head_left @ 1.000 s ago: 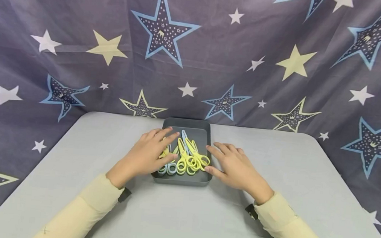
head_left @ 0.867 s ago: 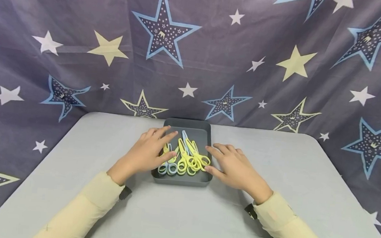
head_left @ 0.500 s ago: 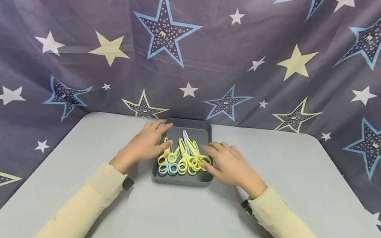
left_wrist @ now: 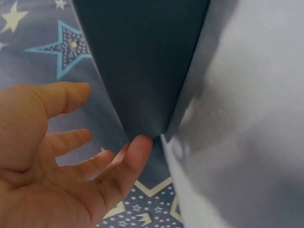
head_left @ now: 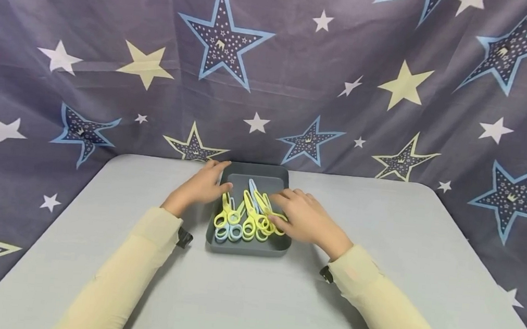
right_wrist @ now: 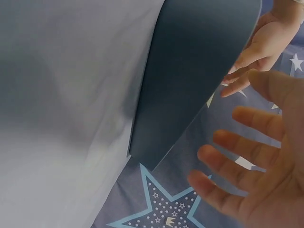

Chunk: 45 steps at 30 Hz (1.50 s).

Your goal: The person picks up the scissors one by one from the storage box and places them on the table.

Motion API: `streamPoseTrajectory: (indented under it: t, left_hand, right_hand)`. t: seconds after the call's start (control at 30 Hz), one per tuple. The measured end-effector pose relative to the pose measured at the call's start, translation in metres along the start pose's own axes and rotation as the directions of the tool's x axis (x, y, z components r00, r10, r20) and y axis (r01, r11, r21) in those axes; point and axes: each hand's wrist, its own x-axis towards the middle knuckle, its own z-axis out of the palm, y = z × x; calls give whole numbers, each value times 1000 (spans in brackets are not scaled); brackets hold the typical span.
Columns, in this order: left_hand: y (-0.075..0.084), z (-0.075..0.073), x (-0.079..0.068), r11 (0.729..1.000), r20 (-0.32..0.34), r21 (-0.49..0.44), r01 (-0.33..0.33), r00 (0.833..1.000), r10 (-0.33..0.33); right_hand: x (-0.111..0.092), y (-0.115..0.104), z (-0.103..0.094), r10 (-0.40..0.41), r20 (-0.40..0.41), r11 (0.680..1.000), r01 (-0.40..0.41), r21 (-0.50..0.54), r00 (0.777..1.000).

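A dark grey tray (head_left: pixel 246 250) holds several yellow scissors (head_left: pixel 250 215) and blue scissors (head_left: pixel 235 232), their handle loops toward the person. My left hand (head_left: pixel 200 185) is at the tray's far left side, its thumb over the rim. In the left wrist view a fingertip of the left hand (left_wrist: pixel 71 166) reaches the far end of the tray's outer wall (left_wrist: pixel 142 61). Over the right rim hovers my right hand (head_left: pixel 306 218), relaxed fingers above the rightmost yellow scissors and partly hiding them. The right wrist view shows the right hand (right_wrist: pixel 256 166) holding nothing, fingers spread beside the tray wall (right_wrist: pixel 185 71).
The tray stands near the back edge of a light grey table (head_left: pixel 251 299). Behind it hangs a dark curtain (head_left: pixel 269 97) printed with stars. Both forearms in cream sleeves (head_left: pixel 124 272) reach in from the front.
My left hand has drawn back from over the scissors to the tray's far left corner, uncovering yellow scissors there. The right hand has moved left, over the tray's right rim.
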Motion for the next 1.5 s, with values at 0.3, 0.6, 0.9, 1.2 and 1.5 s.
streamPoseTrajectory:
  t: [0.3,0.6,0.9,1.2,1.5]
  left_hand:
    - [-18,1,16,991,-13,-95,97,995,-99]
    - [-21,7,24,942,16,-273,193,980,-196]
    - [-20,9,26,924,-9,-325,201,976,-215]
    - [-24,11,26,894,19,-378,240,968,-252]
    - [-24,12,25,859,28,-443,255,962,-271]
  right_hand:
    - [8,0,3,-30,17,999,30,17,999]
    - [12,0,7,-157,57,987,155,48,986]
    - [15,-9,6,-163,98,986,158,53,982]
    - [28,-26,15,-165,72,986,166,-7,984]
    - [41,-31,22,-135,109,990,138,-22,985]
